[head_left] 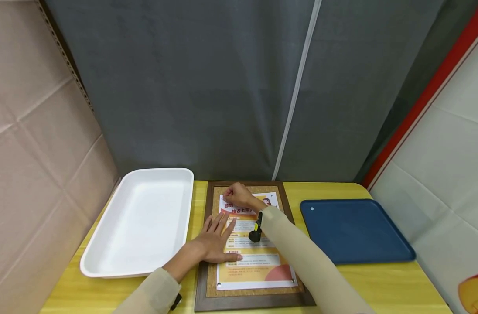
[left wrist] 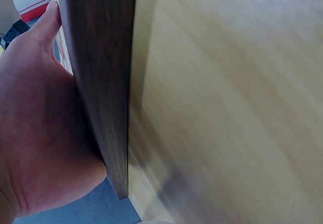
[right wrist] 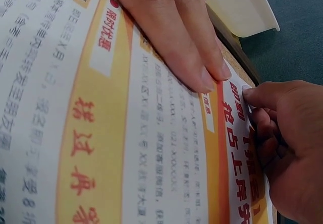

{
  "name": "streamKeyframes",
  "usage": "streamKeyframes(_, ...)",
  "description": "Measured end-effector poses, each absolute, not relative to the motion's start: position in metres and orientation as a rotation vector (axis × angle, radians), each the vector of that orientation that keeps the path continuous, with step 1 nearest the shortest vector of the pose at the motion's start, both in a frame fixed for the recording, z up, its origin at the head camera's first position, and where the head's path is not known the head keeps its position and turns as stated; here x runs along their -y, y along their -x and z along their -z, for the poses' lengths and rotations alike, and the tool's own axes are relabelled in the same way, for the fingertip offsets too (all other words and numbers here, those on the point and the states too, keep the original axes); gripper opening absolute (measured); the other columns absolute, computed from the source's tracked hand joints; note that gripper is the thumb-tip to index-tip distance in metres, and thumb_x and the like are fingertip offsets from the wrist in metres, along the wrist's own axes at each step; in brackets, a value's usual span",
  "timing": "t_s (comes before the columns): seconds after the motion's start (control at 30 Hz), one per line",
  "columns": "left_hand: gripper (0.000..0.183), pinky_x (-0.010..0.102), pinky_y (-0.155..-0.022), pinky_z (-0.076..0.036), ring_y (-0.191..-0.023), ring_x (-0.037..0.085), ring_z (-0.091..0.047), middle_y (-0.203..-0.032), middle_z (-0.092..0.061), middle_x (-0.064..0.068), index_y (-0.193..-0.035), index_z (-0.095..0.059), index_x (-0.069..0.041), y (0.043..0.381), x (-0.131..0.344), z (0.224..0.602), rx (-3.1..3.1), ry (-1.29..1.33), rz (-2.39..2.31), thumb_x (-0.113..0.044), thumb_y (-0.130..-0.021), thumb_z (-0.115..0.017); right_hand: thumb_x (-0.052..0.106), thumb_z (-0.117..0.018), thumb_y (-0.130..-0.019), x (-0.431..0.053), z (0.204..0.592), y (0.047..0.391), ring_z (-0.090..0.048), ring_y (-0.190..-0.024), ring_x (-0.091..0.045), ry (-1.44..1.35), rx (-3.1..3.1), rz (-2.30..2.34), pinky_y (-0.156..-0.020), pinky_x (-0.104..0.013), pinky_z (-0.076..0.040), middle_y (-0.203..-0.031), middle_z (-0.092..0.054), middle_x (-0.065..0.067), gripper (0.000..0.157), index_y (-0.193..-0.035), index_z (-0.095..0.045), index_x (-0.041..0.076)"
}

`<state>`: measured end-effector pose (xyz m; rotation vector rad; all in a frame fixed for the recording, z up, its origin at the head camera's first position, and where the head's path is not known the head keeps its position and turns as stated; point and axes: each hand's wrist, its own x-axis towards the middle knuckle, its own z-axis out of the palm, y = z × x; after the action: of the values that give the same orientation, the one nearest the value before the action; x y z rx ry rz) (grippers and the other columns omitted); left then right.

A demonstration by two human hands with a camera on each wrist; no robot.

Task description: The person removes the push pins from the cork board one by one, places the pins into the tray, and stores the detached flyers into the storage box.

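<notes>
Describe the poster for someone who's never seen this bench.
On the yellow table, find the brown-framed corkboard between the white tray and the dark blue tray. The poster lies on that board, the left hand spread over its left edge. Unlike the plain trays, it carries yellow-and-white panels, red lettering and a coral semicircle.
</notes>
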<state>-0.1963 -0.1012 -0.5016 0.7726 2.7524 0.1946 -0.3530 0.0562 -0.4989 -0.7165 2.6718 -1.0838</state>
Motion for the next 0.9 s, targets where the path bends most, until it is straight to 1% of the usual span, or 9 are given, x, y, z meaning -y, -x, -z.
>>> streamKeyframes(0.17,0.114,0.059,-0.130,-0.001,-0.165,0.035,0.002,-0.178,0.001,0.017,-0.172,-0.009,-0.015,0.193,0.099,0.493,-2.750,-0.761,-0.126,-0.088,-0.092,-0.044,0.009,-0.073,-0.099,-0.056,0.496,0.351,-0.057,-0.065,-0.008,0.717,-2.673,1.065,-0.060,-0.020,-0.046,-0.080,-0.071,-0.003,0.009,-0.094,-0.078,0.002)
streamKeyframes(0.33,0.113,0.059,-0.131,-0.002,-0.165,0.034,0.001,-0.178,0.002,0.015,-0.173,-0.009,-0.017,0.194,0.098,0.494,-2.747,-0.745,-0.090,-0.089,-0.092,-0.042,0.009,-0.072,-0.100,-0.056,0.493,0.349,-0.057,-0.065,-0.008,0.695,-2.671,1.045,-0.061,-0.020,-0.045,-0.081,-0.071,-0.003,0.010,-0.095,-0.077,0.003)
streamKeyframes(0.47,0.114,0.058,-0.131,-0.003,-0.165,0.034,-0.001,-0.178,0.001,0.015,-0.172,-0.010,-0.015,0.193,0.097,0.491,-2.749,-0.744,-0.091,-0.090,-0.091,-0.042,0.009,-0.071,-0.100,-0.057,0.493,0.349,-0.058,-0.067,-0.009,0.676,-2.664,1.043,-0.061,-0.020,-0.045,-0.081,-0.070,-0.002,0.009,-0.095,-0.076,0.003)
streamKeyframes(0.67,0.116,0.059,-0.130,0.001,-0.165,0.036,0.001,-0.178,0.002,0.017,-0.172,-0.009,-0.014,0.194,0.098,0.494,-2.735,-0.765,-0.152,-0.089,-0.091,-0.043,0.009,-0.071,-0.100,-0.057,0.493,0.348,-0.057,-0.067,-0.008,0.692,-2.651,1.047,-0.062,-0.020,-0.045,-0.080,-0.070,-0.002,0.009,-0.094,-0.076,0.003)
streamKeyframes(0.77,0.119,0.059,-0.130,0.005,-0.164,0.035,0.007,-0.178,0.007,0.016,-0.173,-0.005,-0.016,0.198,0.099,0.503,-2.732,-0.775,-0.167,-0.093,-0.089,-0.040,0.010,-0.072,-0.099,-0.057,0.493,0.349,-0.057,-0.067,-0.008,0.720,-2.626,1.047,-0.062,-0.020,-0.045,-0.080,-0.070,-0.001,0.010,-0.094,-0.076,0.004)
streamKeyframes(0.9,0.122,0.059,-0.129,0.008,-0.164,0.033,0.012,-0.177,0.012,0.013,-0.172,-0.002,-0.019,0.205,0.103,0.519,-2.749,-0.779,-0.156,-0.097,-0.085,-0.036,0.011,-0.071,-0.099,-0.056,0.493,0.350,-0.056,-0.067,-0.008,0.730,-2.589,1.085,-0.062,-0.020,-0.046,-0.080,-0.069,-0.001,0.010,-0.093,-0.076,0.004)
